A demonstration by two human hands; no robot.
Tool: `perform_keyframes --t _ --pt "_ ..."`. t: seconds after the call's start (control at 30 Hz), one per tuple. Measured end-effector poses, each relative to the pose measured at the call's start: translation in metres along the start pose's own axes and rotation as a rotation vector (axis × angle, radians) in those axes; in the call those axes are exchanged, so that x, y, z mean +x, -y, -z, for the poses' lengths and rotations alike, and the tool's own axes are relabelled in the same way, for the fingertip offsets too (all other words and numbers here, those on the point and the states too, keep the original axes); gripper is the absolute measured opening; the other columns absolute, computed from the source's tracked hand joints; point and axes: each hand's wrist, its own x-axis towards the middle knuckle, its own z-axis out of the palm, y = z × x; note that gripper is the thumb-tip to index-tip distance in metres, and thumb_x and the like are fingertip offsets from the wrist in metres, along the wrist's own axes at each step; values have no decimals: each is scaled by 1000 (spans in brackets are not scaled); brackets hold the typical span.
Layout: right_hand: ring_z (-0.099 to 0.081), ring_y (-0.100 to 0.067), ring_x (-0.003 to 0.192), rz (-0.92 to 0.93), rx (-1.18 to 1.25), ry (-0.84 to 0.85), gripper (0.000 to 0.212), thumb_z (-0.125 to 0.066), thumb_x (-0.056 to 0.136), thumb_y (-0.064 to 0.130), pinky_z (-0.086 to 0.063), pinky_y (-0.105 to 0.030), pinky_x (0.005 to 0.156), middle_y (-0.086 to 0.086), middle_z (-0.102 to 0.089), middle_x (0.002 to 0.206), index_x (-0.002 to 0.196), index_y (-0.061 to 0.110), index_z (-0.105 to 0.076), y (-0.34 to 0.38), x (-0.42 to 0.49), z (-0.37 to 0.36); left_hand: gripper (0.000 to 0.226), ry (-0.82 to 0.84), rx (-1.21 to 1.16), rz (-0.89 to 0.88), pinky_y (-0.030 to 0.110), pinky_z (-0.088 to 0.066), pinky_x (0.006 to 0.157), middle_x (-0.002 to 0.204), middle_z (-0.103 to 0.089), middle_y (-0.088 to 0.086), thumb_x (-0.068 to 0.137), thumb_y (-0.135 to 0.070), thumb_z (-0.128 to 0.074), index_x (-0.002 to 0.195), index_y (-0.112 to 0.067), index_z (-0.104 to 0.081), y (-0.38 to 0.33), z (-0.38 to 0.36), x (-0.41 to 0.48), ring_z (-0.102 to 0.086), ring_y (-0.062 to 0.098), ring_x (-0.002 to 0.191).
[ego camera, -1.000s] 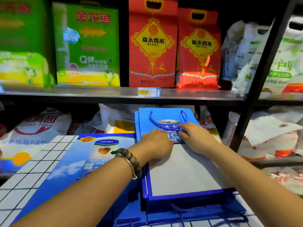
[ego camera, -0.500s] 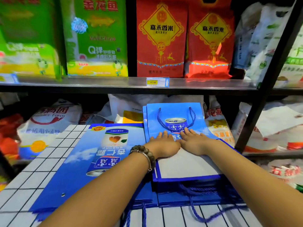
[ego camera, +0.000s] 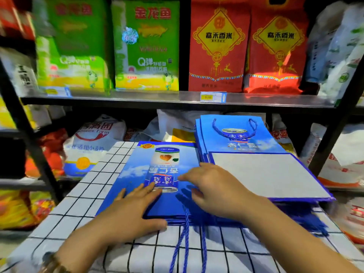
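A: Fig. a, L hand?
B: I see it flat, fingers straight, pressing the bag beneath it.
A: Fig. b, R hand?
B: Fingers loosely spread, gripping nothing, over same bag; contact unclear. Stack sits just right of it.

Left hand, right hand: both bare. Forearms bare as far as the frame edge. Left wrist: bracelet of round brownish beads, partly cut by the lower edge and blurred. Greyish bit beside the beads, too blurred to identify.
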Motion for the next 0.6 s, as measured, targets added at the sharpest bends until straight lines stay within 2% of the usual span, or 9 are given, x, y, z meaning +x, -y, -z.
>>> perform_keyframes --t 0.03,0.13,0.2,0.27,0.33,0.4,0.43,0.53,0.6 --pt "-50 -25 114 38 6 99 47 -46 84 13 -43 -35 94 0 -55 128 129 25 -49 15 -6 -7 133 -9 -7 4 38 2 114 143 14 -27 24 -100 -6 144 -41 1 2 -6 -5 13 -5 134" --pt "-34 -25 133 60 -40 288 57 -46 84 6 -38 -40 102 -3 -33 147 137 26 -38 42 -19 -22 132 -86 -43 31 37 -4 114 151 5 -25 23 -97 12 143 -44 -4 9 -20 -14 6 -2 139" --pt "-16 -18 142 45 -35 317 65 -45 87 4 -21 -34 113 1 -12 156 144 29 -25 46 -25 -27 132 -134 -49 49 36 -6 114 153 0 -23 23 -95 17 143 -45 -9 9 -25 -20 2 -2 140" --pt "-11 -15 144 43 2 321 66 -46 89 6 -11 -27 115 4 -8 157 145 30 -22 49 -33 -31 132 -158 -42 54 35 -5 114 153 0 -23 21 -95 13 142 -46 -10 7 -29 -27 4 -3 139" --pt "-36 -14 135 61 30 220 55 -54 82 16 -29 -27 109 1 -35 148 135 30 -44 53 -42 -40 129 -164 -23 61 34 -2 114 150 7 -26 23 -93 11 142 -47 -6 4 -34 -38 10 -6 134" --pt "-63 -5 103 58 20 85 36 -51 73 40 -49 -18 84 9 -66 117 105 38 -67 57 -53 -49 132 -167 -8 76 34 -1 114 140 19 -29 19 -90 22 142 -48 -1 1 -40 -49 15 -7 130" --pt "-66 -2 95 42 36 47 33 -42 77 47 -50 -16 78 14 -69 108 95 42 -70 60 -58 -53 132 -179 -5 78 35 -3 114 136 21 -28 19 -89 28 141 -48 1 0 -44 -54 15 -6 131" --pt "-66 -2 93 -31 180 -110 54 -20 95 54 -50 -18 79 14 -71 101 84 42 -72 71 -71 -62 108 -294 46 31 39 -14 111 137 14 -25 42 -88 27 137 -50 -6 -5 -50 -63 1 1 137" --pt "-61 4 99 -120 371 -152 51 -24 91 61 -50 -20 82 19 -70 100 81 40 -70 77 -73 -61 90 -301 -97 25 26 4 109 135 22 -37 41 -91 19 125 -66 0 -6 -56 -70 15 -11 131"
